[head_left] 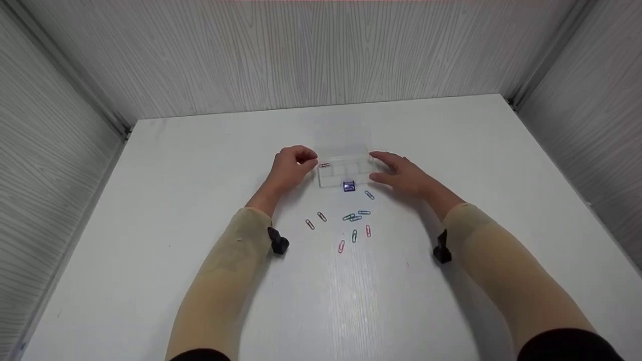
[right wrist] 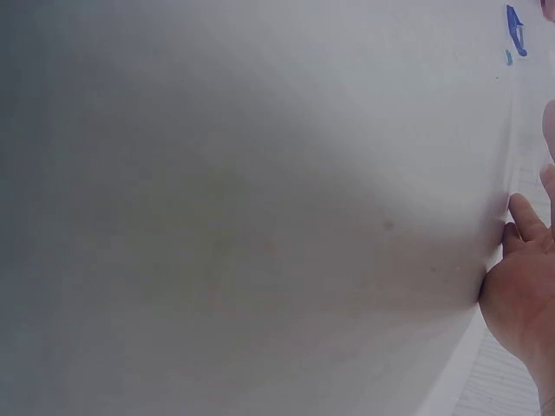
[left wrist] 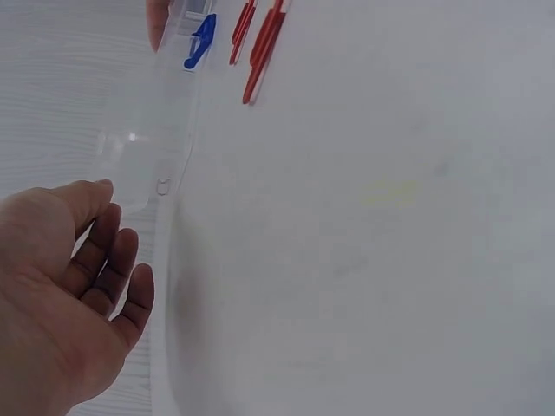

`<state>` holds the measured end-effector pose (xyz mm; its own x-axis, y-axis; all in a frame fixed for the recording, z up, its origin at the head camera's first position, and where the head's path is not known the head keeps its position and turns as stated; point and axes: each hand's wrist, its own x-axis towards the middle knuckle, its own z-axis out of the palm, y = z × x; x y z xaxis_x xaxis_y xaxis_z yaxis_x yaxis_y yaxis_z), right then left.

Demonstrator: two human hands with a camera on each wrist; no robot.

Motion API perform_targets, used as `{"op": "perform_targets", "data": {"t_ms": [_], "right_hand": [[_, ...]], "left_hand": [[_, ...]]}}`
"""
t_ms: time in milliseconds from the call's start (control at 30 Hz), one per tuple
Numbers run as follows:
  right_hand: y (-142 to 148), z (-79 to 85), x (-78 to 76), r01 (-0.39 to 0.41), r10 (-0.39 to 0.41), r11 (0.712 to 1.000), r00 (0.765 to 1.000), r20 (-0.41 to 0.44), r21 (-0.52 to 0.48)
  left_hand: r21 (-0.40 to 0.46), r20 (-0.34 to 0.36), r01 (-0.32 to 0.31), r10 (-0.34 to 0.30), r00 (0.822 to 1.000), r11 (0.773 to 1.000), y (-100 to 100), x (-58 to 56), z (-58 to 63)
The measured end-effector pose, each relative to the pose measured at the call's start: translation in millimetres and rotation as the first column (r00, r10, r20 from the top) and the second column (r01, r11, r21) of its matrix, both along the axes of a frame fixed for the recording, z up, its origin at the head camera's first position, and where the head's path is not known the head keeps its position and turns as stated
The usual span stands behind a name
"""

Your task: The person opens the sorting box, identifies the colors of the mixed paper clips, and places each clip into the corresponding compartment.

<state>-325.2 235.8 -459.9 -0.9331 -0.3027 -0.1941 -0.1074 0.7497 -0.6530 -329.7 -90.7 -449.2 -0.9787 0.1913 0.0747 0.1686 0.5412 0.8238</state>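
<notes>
A clear plastic compartment box [head_left: 326, 181] with a purple-blue latch [head_left: 349, 186] lies on the table, its transparent lid [head_left: 343, 140] opened toward the back. A reddish paper clip [head_left: 324, 165] sits in its back-left compartment. My left hand [head_left: 291, 165] pinches the box at its left end, thumb and forefinger together at the clear plastic in the left wrist view. At the right end, my right hand [head_left: 401, 173] touches the side with thumb and fingers spread apart. Several coloured paper clips [head_left: 355, 218] lie loose in front of the box.
Two dark reddish clips [head_left: 310, 224] lie left of the blue-green ones, with pink clips [head_left: 341, 246] nearer the front. The white table [head_left: 150, 225] meets wood-grain panels [head_left: 321, 55] at the back and sides. Dark wrist mounts [head_left: 279, 241] sit below both hands.
</notes>
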Motion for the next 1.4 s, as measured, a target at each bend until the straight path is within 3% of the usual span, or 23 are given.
{"op": "perform_targets", "data": {"t_ms": [300, 433, 767, 1067, 1400], "right_hand": [[-2, 1.6, -0.6, 0.013, -0.013, 0.999, 1.000, 0.013, -0.036], [-2, 3.0, -0.6, 0.008, -0.008, 1.000, 1.000, 0.009, -0.022], [-4, 3.5, -2.0, -0.013, 0.013, 1.000, 1.000, -0.009, -0.008], [-4, 2.7, -1.7, -0.020, 0.020, 1.000, 1.000, -0.014, -0.017], [-1, 1.4, -2.3, -0.021, 0.020, 0.999, 1.000, -0.020, -0.040]], "left_hand": [[0.024, 0.026, 0.085, -0.085, 0.996, 0.996, -24, 20.6, 7.0], [0.018, 0.070, 0.136, -0.137, 0.988, 0.991, -34, 31.2, 9.0], [0.011, 0.173, 0.308, -0.305, 0.936, 0.951, -52, 57.6, 4.3], [0.033, 0.196, 0.376, -0.374, 0.906, 0.926, -54, 64.3, -6.4], [-0.026, 0.143, 0.450, -0.442, 0.885, 0.893, -51, 63.5, -9.6]]}}
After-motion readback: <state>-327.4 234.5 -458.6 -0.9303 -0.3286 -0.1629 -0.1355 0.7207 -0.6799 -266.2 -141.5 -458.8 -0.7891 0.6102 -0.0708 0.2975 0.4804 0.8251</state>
